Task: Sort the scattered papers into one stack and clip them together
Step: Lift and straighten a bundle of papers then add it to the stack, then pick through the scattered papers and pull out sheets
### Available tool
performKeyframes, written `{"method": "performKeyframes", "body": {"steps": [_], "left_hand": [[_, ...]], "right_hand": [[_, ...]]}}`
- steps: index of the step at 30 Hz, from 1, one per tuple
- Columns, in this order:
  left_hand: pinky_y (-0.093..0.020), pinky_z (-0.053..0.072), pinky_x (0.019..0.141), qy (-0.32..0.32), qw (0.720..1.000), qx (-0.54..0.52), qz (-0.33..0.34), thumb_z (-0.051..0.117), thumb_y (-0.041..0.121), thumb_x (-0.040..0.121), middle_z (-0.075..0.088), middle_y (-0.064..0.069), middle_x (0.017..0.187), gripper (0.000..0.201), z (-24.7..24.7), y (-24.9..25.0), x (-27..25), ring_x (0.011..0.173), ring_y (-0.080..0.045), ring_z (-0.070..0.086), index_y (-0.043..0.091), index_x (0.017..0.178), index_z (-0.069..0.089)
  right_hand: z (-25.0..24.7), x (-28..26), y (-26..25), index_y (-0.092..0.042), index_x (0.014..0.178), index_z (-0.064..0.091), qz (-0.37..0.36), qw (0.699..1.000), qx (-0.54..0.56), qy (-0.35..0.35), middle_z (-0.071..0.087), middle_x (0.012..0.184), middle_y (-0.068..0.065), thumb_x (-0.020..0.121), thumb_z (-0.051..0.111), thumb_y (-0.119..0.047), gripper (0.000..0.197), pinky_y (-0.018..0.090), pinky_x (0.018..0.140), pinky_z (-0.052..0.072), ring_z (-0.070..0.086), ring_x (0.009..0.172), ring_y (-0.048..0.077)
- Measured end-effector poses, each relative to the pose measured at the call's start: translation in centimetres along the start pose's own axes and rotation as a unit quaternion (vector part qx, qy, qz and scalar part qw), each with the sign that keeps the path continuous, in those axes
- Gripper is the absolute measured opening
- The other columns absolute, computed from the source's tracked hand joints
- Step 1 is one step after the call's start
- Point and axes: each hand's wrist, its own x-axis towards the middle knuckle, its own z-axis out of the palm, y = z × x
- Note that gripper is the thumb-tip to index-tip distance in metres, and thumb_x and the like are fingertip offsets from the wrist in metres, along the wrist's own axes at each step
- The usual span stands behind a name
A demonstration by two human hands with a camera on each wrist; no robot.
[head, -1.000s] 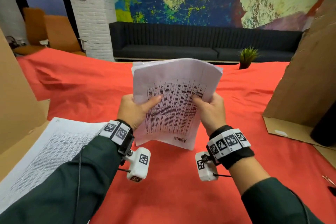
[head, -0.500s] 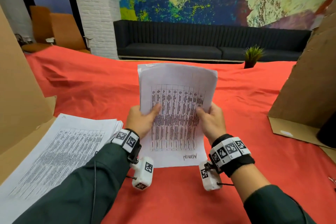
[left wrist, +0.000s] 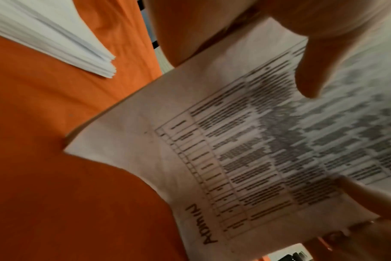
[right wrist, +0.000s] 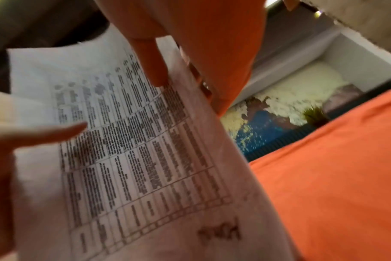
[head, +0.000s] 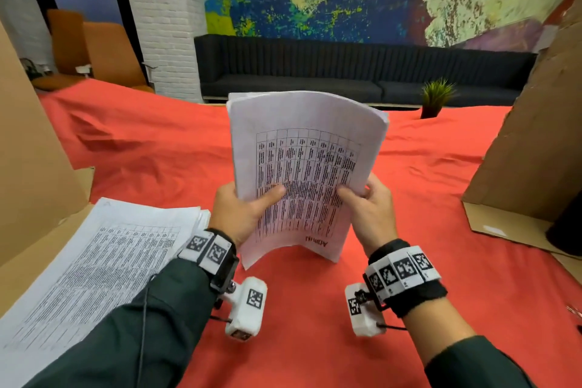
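Observation:
I hold a bundle of printed papers [head: 302, 167] upright over the red cloth, its table print facing me and "Admin" handwritten near the bottom edge. My left hand [head: 242, 211] grips its left edge, thumb on the front. My right hand [head: 368, 208] grips the right edge the same way. The bundle bows toward me and its lower edge stands on or just above the cloth. The left wrist view shows the papers [left wrist: 246, 150] with my left thumb on them; the right wrist view shows the sheets [right wrist: 134, 150] too. A second stack of papers [head: 91, 271] lies flat at my left.
Red cloth [head: 315, 340] covers the table. Cardboard panels stand at the left [head: 28, 148] and right [head: 535, 135]. A dark round object [head: 567, 227] sits at the right edge. A small plant [head: 436, 98] stands at the far side, a dark sofa behind it.
The bundle has moved lower and nearer to me and now stands more upright, its sheets squared up. Both hands kept their grip on its edges.

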Motion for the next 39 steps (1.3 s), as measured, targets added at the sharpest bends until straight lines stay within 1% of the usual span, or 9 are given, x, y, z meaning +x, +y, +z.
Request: {"method": "performKeyframes", "body": {"steps": [4,8,11,20,24,28,32,36,39], "left_hand": [[-0.032,0.047,0.065,0.019,0.999,0.051,-0.006,0.083,0.067,0.064,0.065,-0.004,0.074,0.069,-0.1,-0.7,0.0,0.066,-0.016,0.057,0.002,0.083,0.071],[-0.021,0.045,0.049,0.025,0.994,0.109,0.019,0.079,0.035,0.088,0.064,-0.003,0.07,0.03,-1.2,2.1,1.8,0.06,-0.016,0.054,0.006,0.081,0.072],[-0.026,0.045,0.059,0.014,0.976,0.216,0.015,0.075,0.028,0.092,0.065,-0.001,0.069,0.027,-5.6,4.2,4.0,0.061,-0.016,0.055,0.005,0.078,0.071],[-0.026,0.044,0.063,-0.077,0.808,0.536,-0.23,0.069,0.03,0.096,0.073,-0.017,0.111,0.026,-23.6,1.0,2.3,0.087,-0.029,0.066,0.006,0.106,0.068],[-0.029,0.043,0.085,-0.07,0.785,0.558,-0.259,0.069,0.029,0.096,0.064,-0.02,0.134,0.059,-27.3,-1.3,1.1,0.113,-0.032,0.062,0.006,0.147,0.051],[-0.028,0.04,0.085,-0.089,0.774,0.576,-0.246,0.076,0.037,0.089,0.058,-0.012,0.146,0.076,-28.3,-2.2,0.4,0.121,-0.029,0.061,0.018,0.154,0.041],[-0.032,0.025,0.12,-0.125,0.801,0.553,-0.189,0.086,0.027,0.08,0.031,0.011,0.154,0.105,-28.2,-2.8,0.0,0.149,-0.02,0.029,0.034,0.157,0.016],[-0.025,0.037,0.085,-0.12,0.775,0.574,-0.233,0.082,0.028,0.083,0.052,0.016,0.106,0.041,-26.2,-1.3,-0.6,0.115,-0.024,0.05,0.038,0.1,0.046],[-0.03,0.038,0.103,-0.125,0.742,0.61,-0.247,0.082,0.035,0.083,0.052,-0.002,0.139,0.077,-26.1,-1.5,-0.3,0.124,-0.023,0.047,0.019,0.144,0.039]], "right_hand": [[0.6,0.1,0.2,-0.018,0.109,0.07,0.019,1.0,-0.005,0.003,0.077,0.102,-0.006,0.09,0.06,-0.011,0.023,0.053,0.1,0.053,0.071,0.101,0.015],[2.2,1.2,-1.8,-0.021,0.102,0.07,0.018,1.0,-0.02,-0.016,0.078,0.103,-0.002,0.086,0.059,-0.009,0.023,0.053,0.096,0.056,0.073,0.101,0.022],[4.6,1.3,-3.4,-0.017,0.102,0.071,0.064,0.993,-0.041,-0.093,0.078,0.104,0.003,0.086,0.06,-0.006,0.022,0.055,0.086,0.06,0.075,0.095,0.026],[18.3,-4.3,-1.5,0.001,0.091,0.064,0.25,0.867,-0.15,-0.403,0.066,0.075,0.017,0.09,0.067,0.003,0.004,0.035,0.048,0.06,0.063,0.05,0.021],[23.2,-6.0,0.4,-0.003,0.074,0.059,0.246,0.849,-0.221,-0.412,0.069,0.072,0.017,0.077,0.073,0.001,0.015,0.051,0.066,0.064,0.073,0.065,0.032],[23.9,-6.7,1.3,-0.002,0.103,0.066,0.261,0.83,-0.315,-0.379,0.071,0.1,0.013,0.073,0.083,-0.017,0.038,0.031,0.066,0.061,0.07,0.071,0.024],[24.0,-6.0,1.6,-0.008,0.117,0.062,0.213,0.835,-0.384,-0.332,0.066,0.112,0.009,0.078,0.078,-0.029,0.048,0.023,0.068,0.047,0.058,0.085,0.023],[25.2,-5.7,1.0,-0.011,0.093,0.06,0.219,0.848,-0.355,-0.327,0.063,0.089,0.003,0.083,0.073,-0.027,0.022,0.025,0.06,0.054,0.062,0.072,0.016],[25.0,-5.2,0.7,-0.01,0.091,0.058,0.246,0.855,-0.337,-0.308,0.062,0.088,0.003,0.086,0.073,-0.025,0.022,0.023,0.052,0.047,0.055,0.065,0.013]]}}
